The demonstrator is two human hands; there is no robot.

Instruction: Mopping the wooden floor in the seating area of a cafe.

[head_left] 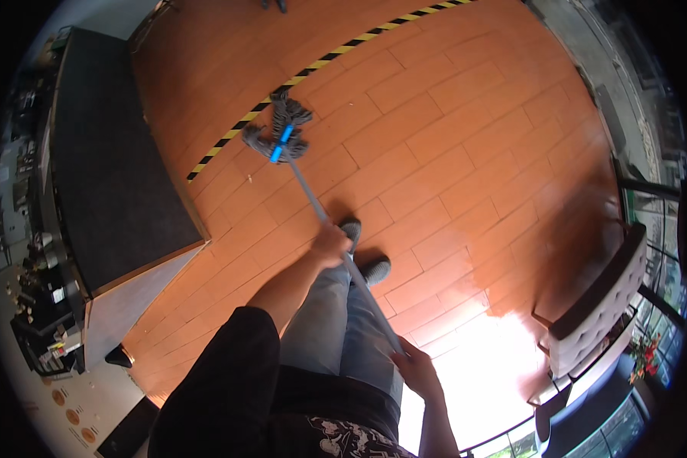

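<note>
While the floor (450,168) is being viewed from above in the head view, a mop (367,294) is being held with both hands, its grey pole slanting from the lower middle of the frame up toward the upper left. Near the centre, the pole is being grasped by the left hand (330,246), whose fingers are closing around it just above the shoes (375,270). Lower and to the right, the upper end of the pole is being grasped by the right hand (418,370), close beside the jeans (313,328).

At the far end, left of centre in the upper part of the frame, grey strands (290,111) are being held by a blue clamp (282,143). The strands are lying spread on the orange-brown tiles, their farthest tips meeting the black-and-yellow tape (353,42), which is curving across the upper part of the frame.

Along the left side, a dark-topped counter (122,153) is being shown standing beside the floor. At the lower right, a tufted bench (599,298) is being seen, with red flowers (646,355) near it. Between the bench and the right hand, the floor is being washed out by bright light.
</note>
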